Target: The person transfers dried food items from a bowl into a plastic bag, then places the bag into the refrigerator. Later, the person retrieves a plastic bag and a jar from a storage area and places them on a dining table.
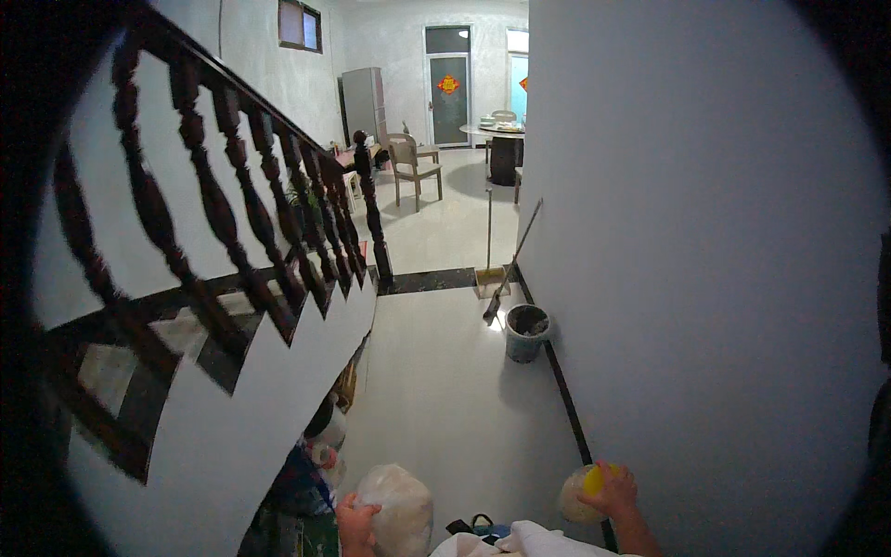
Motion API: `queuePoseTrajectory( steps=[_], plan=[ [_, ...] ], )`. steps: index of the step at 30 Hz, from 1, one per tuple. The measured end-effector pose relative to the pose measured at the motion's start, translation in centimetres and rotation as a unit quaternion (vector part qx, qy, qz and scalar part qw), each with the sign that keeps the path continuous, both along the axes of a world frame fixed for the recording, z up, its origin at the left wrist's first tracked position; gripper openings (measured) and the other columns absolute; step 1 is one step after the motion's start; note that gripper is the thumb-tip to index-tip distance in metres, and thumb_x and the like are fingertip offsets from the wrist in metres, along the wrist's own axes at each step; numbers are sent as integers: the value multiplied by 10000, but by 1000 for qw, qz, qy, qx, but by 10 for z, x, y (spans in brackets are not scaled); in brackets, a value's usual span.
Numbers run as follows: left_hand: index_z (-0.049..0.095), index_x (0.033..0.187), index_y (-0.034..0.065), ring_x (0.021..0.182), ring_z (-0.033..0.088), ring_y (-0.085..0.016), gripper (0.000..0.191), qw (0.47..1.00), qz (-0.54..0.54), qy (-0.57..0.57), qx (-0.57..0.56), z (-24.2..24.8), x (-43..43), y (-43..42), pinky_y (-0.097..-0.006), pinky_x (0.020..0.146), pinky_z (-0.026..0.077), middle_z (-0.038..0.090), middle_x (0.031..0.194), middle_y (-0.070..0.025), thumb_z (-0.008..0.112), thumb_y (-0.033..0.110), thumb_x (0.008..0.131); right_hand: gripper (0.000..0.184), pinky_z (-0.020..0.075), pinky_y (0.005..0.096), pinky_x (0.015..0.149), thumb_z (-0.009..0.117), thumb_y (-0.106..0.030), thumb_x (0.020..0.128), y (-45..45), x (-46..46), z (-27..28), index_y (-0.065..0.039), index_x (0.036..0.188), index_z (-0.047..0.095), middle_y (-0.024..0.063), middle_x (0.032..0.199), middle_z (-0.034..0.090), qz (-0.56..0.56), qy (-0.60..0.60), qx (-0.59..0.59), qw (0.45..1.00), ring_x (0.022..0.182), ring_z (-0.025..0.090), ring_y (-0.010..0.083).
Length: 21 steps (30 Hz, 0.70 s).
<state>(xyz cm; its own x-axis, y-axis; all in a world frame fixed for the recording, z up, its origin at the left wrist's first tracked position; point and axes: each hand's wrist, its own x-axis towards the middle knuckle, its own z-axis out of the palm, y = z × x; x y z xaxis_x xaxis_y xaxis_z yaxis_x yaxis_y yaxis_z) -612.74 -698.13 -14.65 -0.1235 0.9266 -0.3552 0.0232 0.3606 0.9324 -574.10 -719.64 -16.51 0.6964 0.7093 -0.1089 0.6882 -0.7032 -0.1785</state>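
Note:
My left hand grips the side of a pale, translucent plastic bag, rounded and full. What is inside the bag is too blurred to tell. Lower right, my right hand is closed from above over the yellow lid of a rounded container with pale contents. That container hangs near the base of the right wall. Pale clothing shows between my hands, with part of a dark and blue thing just beyond it.
A grey bucket stands by the right wall, near a long-handled broom and a dustpan. Dark wooden stair balusters line the left, with stored items beneath. Farther off are a chair, a table and a refrigerator.

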Motion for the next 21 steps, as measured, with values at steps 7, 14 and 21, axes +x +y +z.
queuePoseTrajectory(
  steps=[7,14,21],
  plan=[
    [530,997,-50,771,587,-239,414,998,22,-65,4,45,114,170,-320,663,483,581,895,-137,593,-100,591,831,384,439,889,716,-537,533,205,110,16,-166,1224,441,154,1099,494,52,35,88,994,1043,465,327],
    [538,968,-54,732,579,-208,404,997,-45,-61,35,29,212,372,-317,625,471,589,854,-118,592,-94,570,842,423,436,843,741,-512,508,414,197,9,-171,1218,442,170,1087,483,-10,51,88,995,1029,482,324],
    [553,906,-48,682,574,-195,352,998,5,-37,45,64,337,559,-309,606,466,594,778,-103,576,-123,563,897,418,464,842,739,-527,509,564,303,17,-183,1267,401,178,1097,465,-51,66,98,992,1045,465,345]
  ],
)
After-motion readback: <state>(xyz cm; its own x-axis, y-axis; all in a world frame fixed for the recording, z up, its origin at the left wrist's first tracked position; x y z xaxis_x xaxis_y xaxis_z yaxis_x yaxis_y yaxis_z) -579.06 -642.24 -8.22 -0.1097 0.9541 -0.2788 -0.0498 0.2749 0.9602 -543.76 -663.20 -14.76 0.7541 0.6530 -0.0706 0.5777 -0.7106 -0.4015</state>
